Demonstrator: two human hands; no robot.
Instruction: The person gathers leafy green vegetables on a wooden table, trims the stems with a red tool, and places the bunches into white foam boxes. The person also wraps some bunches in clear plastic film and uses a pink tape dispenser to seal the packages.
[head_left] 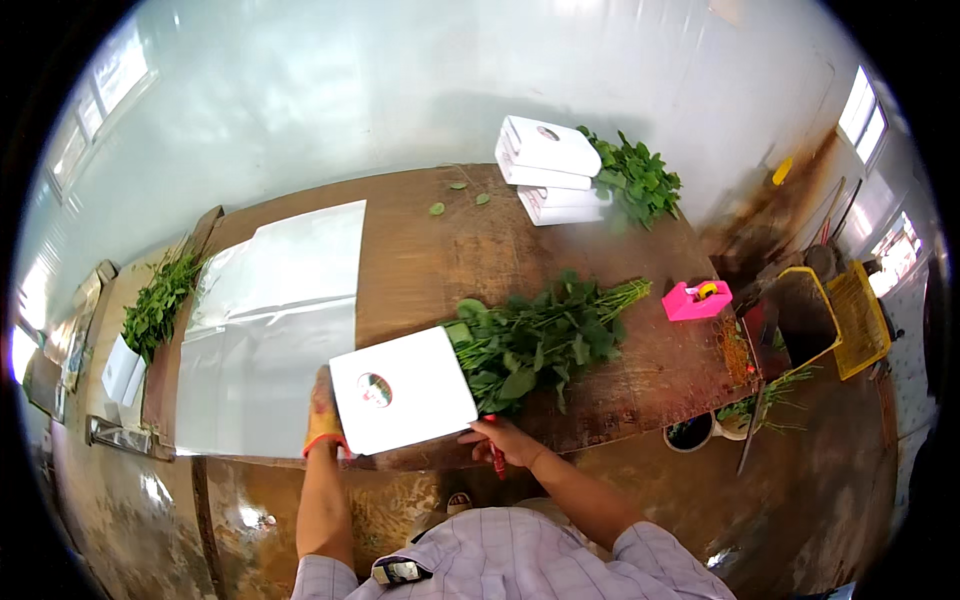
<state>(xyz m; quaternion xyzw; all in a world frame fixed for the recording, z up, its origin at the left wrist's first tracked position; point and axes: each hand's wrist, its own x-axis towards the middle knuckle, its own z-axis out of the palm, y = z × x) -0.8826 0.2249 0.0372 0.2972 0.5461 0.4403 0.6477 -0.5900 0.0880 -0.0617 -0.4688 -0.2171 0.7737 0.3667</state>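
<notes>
Two hands are at the near edge of a worn wooden table (430, 270), both on the same white paper sleeve (403, 390). On the left hand (324, 418) there's an orange and yellow glove; it grips the sleeve's lower left corner, fingers tucked behind the paper, so I can't tell how tightly they're closed. The right hand (500, 440) is bare, its fingers curled around a red pen-like thing (496, 455) while the fingertips touch the sleeve's bottom right corner. The sleeve sits tilted, with a small round sticker on its face, and it's wrapped over the lower end of a bunch of leafy greens (545, 340). Those greens lie on their side near the middle of the table, stems pointing right and away.

Left of the sleeve, a stack of clear plastic sheets (275, 320) covers a big part of the tabletop. Over to the right, near the table's edge, sits a pink tape dispenser (696, 299). Past that edge, a yellow crate (845, 320) stands on the floor.

Further back there's a pile of white sleeves (550, 170) with another bunch of greens (638, 178) just beside it, at the far side of the table. A few loose leaves (460, 198) lie near them. Way off to the left, one more heap of greens (158, 300) rests on a side ledge.
</notes>
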